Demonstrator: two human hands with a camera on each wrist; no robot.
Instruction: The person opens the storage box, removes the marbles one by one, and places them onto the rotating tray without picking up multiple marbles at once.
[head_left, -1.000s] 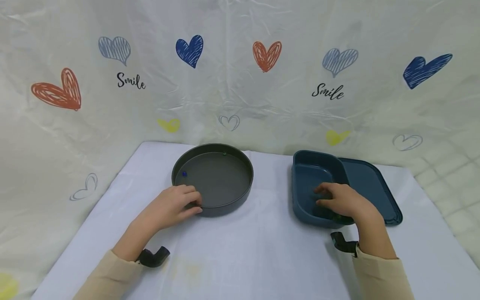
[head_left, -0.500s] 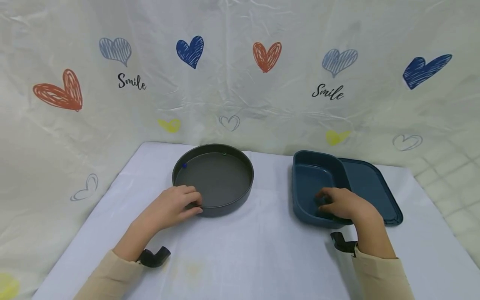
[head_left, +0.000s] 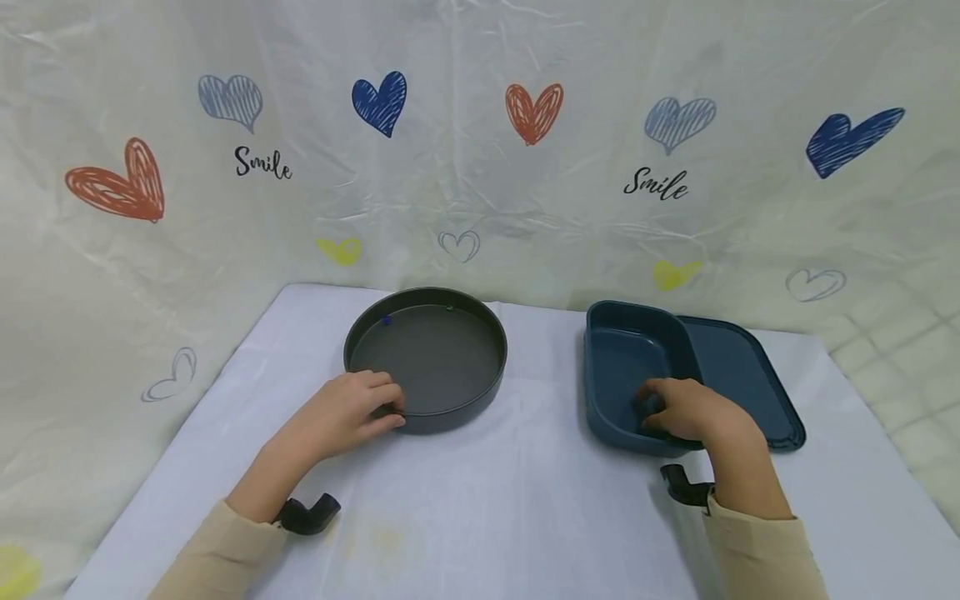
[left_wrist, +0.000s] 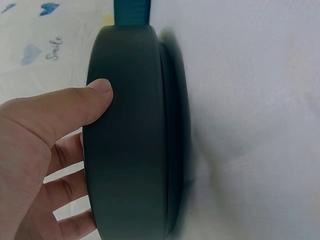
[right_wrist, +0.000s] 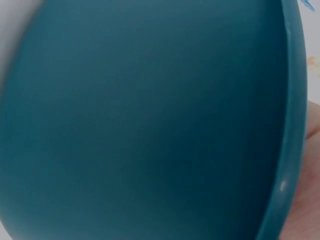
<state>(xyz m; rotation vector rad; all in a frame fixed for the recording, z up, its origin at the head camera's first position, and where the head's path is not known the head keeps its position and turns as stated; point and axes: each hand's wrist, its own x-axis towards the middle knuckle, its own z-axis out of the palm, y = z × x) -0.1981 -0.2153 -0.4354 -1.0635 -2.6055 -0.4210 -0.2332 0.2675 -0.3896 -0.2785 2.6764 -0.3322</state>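
Left hand (head_left: 355,411) grips the round grey metal-looking pan (head_left: 441,358) on white cloth (head_left: 517,500). Right hand (head_left: 687,408) maybe picks inside the deep blue plastic-looking box (head_left: 626,360); I can't tell its hold. Gentle pinching seems needed next.

We count two hands: the left hand (head_left: 348,415) near eight o'clock in the head view, the right hand (head_left: 686,408) near four. Add two sleeves (head_left: 225,546) and two black wrist mounts (head_left: 309,514). We see one round pan (head_left: 431,362), holding two small pieces: one blue piece (head_left: 386,320) between ten and eleven on the pan's dial, one green piece (head_left: 450,308) at one. Toward four we find one blue tub (head_left: 618,367) and one flat lid (head_left: 735,371), all on one counter (head_left: 517,517). On one printed sheet (head_left: 450,50), we tally two red hearts (head_left: 533,112), two dark blue hearts (head_left: 379,103), two light blue hearts (head_left: 230,102), two yellow hearts (head_left: 343,251), three outlined hearts (head_left: 458,246) and two "Smile" words (head_left: 263,162).
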